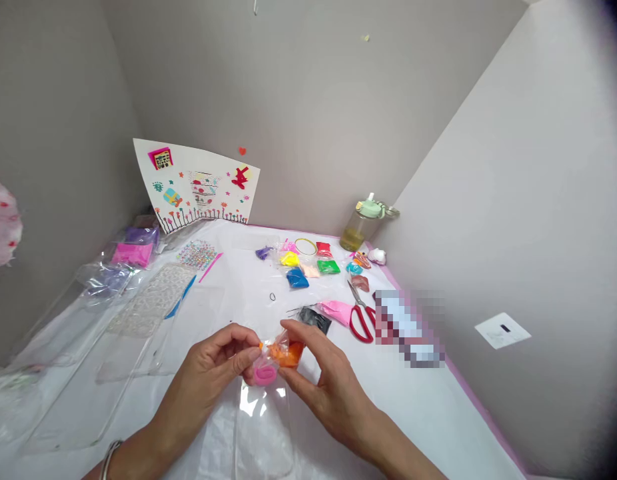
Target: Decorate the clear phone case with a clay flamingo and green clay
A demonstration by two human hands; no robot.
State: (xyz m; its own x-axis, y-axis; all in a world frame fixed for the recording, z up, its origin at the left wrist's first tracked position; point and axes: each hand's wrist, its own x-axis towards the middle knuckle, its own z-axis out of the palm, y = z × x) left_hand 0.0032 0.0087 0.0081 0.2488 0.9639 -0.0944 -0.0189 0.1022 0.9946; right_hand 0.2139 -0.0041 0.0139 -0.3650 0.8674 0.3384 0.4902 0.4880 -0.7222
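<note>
An orange clay packet (288, 355) in clear plastic is held between both hands at the front middle. The thumb and fingers of my right hand (321, 373) grip its plastic from the right. At its left end, my left hand (223, 363) pinches a small bit of orange at its fingertips. Just below my fingers, a pink oval shape (265, 375) shows on a clear phone case (264, 427) lying on the white table cover. Behind my right hand lie a black packet (314, 321) and a pink packet (337, 311).
Red-handled scissors (361, 323) and a blurred phone (411, 330) lie at the right. Coloured packets, including a blue one (297, 278), spread behind. A bottle (361, 223) stands at the back right. Clear sheets and a gem sheet (197, 255) are left.
</note>
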